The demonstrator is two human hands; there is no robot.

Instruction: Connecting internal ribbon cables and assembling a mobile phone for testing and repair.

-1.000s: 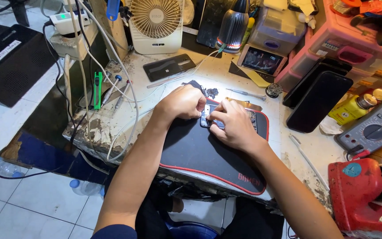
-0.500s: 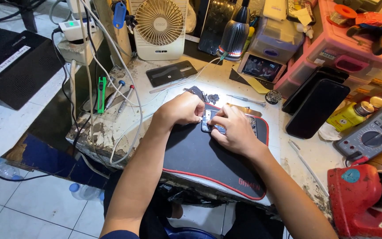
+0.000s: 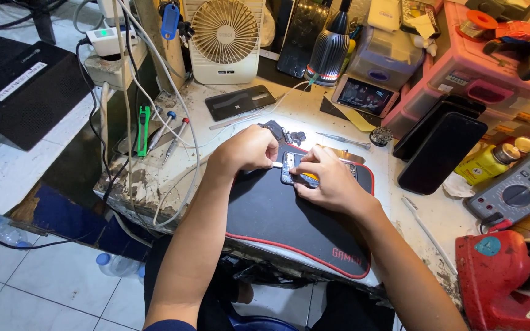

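Observation:
An opened phone (image 3: 292, 169) with its insides showing lies on a black mat with red trim (image 3: 289, 227). My left hand (image 3: 249, 149) is closed on a small light-coloured tool whose tip touches the phone's left edge. My right hand (image 3: 326, 178) rests over the phone's right side and pins it down. Small dark loose parts (image 3: 283, 132) lie just beyond the phone at the mat's far edge.
A white fan (image 3: 224, 38), a lamp (image 3: 328, 54) and a black phone back (image 3: 239, 102) stand behind. Dark phones (image 3: 441, 150), a multimeter (image 3: 516, 193) and a red tape holder (image 3: 498, 279) sit right. Screwdrivers (image 3: 168, 132) and cables lie left near the bench edge.
Both hands stay on the phone with only slight finger shifts. The view has tilted a little, so the bench sits lower in frame.

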